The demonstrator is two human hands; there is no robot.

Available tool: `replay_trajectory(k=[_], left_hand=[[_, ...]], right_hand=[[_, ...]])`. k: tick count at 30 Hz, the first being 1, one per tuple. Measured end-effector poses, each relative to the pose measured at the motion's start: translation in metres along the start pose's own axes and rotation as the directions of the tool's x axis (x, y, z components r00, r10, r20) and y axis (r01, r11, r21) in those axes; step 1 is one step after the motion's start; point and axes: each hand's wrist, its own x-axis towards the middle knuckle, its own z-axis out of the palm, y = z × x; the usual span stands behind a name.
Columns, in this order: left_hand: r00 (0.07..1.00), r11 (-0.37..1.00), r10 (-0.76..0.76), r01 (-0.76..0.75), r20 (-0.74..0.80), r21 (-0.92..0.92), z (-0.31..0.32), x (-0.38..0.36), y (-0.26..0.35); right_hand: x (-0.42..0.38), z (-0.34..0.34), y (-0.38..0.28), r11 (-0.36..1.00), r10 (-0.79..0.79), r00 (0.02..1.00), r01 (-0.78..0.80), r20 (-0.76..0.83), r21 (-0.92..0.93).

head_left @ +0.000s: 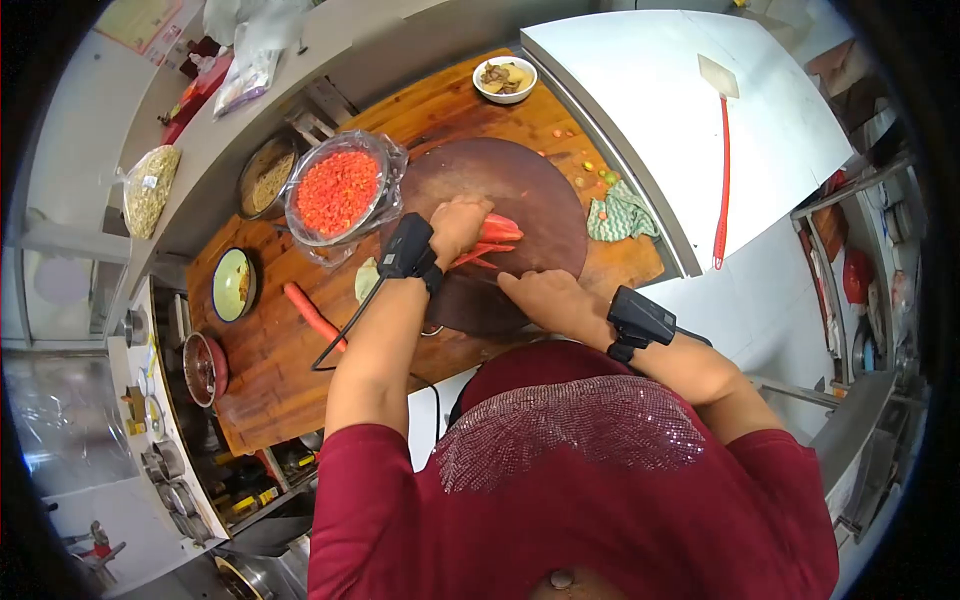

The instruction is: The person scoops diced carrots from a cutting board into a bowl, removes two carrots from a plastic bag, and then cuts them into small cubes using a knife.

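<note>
A round, dark chopping board (pixel 425 185) lies on the wooden table, with long red carrot pieces (pixel 500 230) near its middle. My left hand (pixel 459 226) is closed over the left end of these pieces, its fingers bent down onto them. At the board's near right side, my right hand (pixel 553 301) is closed with its knuckles up, fingertips toward the pieces; what it grips, if anything, I cannot tell. A whole peeled carrot (pixel 314 315) lies on the table left of my left forearm.
Left of the board stands a plastic-lined bowl (pixel 292 208) of diced carrot. Green-rimmed (pixel 232 306) and reddish (pixel 217 368) bowls sit further left. A white bowl (pixel 505 97) is at the back. A green-striped cloth (pixel 619 214) lies right, beside a white surface (pixel 640 90) bearing a red-handled swatter (pixel 723 170).
</note>
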Motion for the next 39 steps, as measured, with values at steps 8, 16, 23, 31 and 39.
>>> replay_trajectory(k=[8, 16, 23, 31, 39], left_hand=[[0.970, 0.994, 0.018, -0.042, 0.241, 0.096, -0.003, 0.010, 0.004], [0.903, 0.992, 0.093, -0.119, -0.419, -0.036, -0.054, -0.038, 0.030], [0.922, 1.000, 0.015, -0.021, -0.386, -0.010, 0.012, -0.091, 0.035], [0.910, 0.973, -0.229, 0.215, -0.345, -0.078, 0.083, -0.104, 0.036], [0.749, 0.974, -0.222, 0.142, -0.624, -0.176, 0.079, -0.104, 0.054]], right_hand=[[-0.002, -0.001, 0.003, 0.999, 0.006, 0.999, -0.005, -0.033, 0.032], [0.007, -0.005, 0.020, 0.994, 0.030, 0.999, -0.027, -0.028, 0.107], [0.021, -0.027, 0.054, 0.986, 0.053, 0.998, -0.049, -0.025, 0.160], [0.011, -0.016, 0.044, 0.998, -0.052, 0.998, 0.052, -0.024, 0.019], [0.013, -0.026, 0.037, 0.996, -0.067, 0.997, 0.065, 0.027, 0.068]])
